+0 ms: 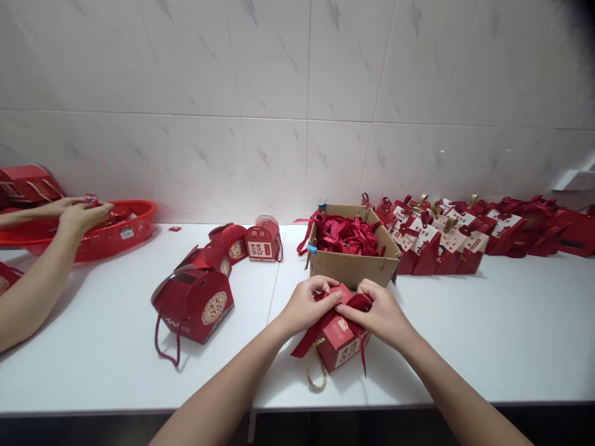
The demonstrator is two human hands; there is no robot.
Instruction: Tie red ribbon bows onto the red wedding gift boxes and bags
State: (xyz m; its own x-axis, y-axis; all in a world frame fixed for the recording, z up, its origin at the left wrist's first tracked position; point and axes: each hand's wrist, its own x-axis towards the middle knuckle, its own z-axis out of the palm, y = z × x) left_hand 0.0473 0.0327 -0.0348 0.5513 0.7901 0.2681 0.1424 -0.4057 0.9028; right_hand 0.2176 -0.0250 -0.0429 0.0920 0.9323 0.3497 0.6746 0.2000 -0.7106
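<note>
Directly in front of me a red gift box (335,339) with a gold rope handle (316,378) rests on the white table. A dark red ribbon (307,339) lies over its top, its tails hanging down on both sides. My left hand (312,305) pinches the ribbon at the left of the box top, thumb and fingers closed. From the right, my right hand (382,313) is closed on the ribbon's other part, its thumb meeting the left thumb over the middle. The exact fold between the thumbs is partly hidden by my fingers.
Behind my hands stands a cardboard box (356,267) of loose red ribbons (348,235). Several red gift boxes (204,303) sit left; rows of finished-looking red boxes (425,241) stand right. At far left, another person's hands (83,214) are over a red basin (116,238).
</note>
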